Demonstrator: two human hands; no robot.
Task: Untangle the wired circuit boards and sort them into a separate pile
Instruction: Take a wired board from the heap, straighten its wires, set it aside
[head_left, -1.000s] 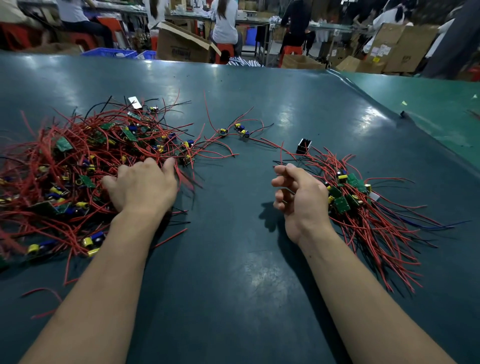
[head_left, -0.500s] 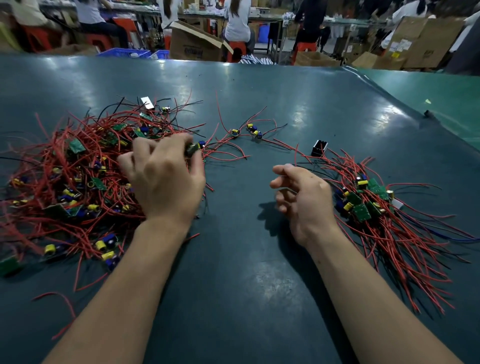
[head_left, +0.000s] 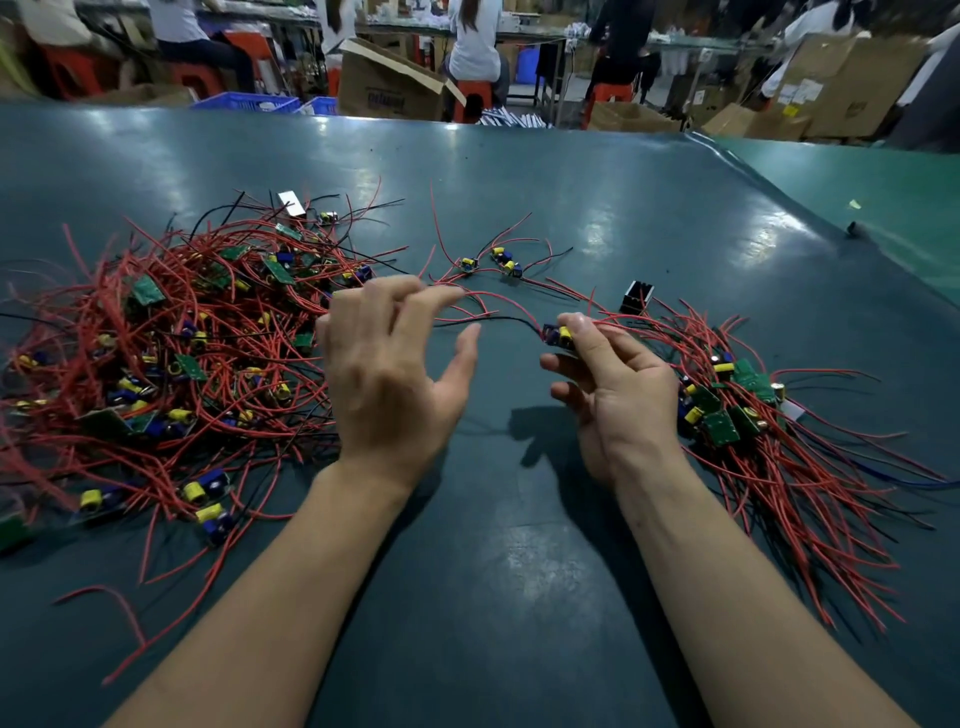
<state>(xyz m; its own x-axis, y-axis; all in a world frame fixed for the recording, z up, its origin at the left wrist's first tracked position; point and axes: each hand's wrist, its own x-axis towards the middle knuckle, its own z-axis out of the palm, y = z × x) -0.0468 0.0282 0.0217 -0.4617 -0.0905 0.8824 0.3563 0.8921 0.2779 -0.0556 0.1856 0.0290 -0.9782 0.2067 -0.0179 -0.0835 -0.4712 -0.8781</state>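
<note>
A big tangled pile (head_left: 171, 358) of small green circuit boards with red and black wires lies on the left of the dark green table (head_left: 519, 545). A tidier sorted pile (head_left: 748, 415) lies on the right, wires fanned toward me. My right hand (head_left: 608, 389) pinches one wired board (head_left: 557, 335) between thumb and forefinger, above the table between the piles. Its red and black wires arc left toward my left hand (head_left: 389, 374), which hovers with fingers spread and relaxed, fingertips near the wires, holding nothing.
Two loose wired boards (head_left: 488, 262) lie beyond my hands. A small black block (head_left: 638, 297) stands by the sorted pile, and a white tag (head_left: 292, 202) lies at the tangled pile's far edge. Cardboard boxes (head_left: 389, 85), stools and seated people are beyond the table.
My left hand pulled a board out of the tangled pile and let it go. My right hand rose and took hold of that board; its wires now trail leftward.
</note>
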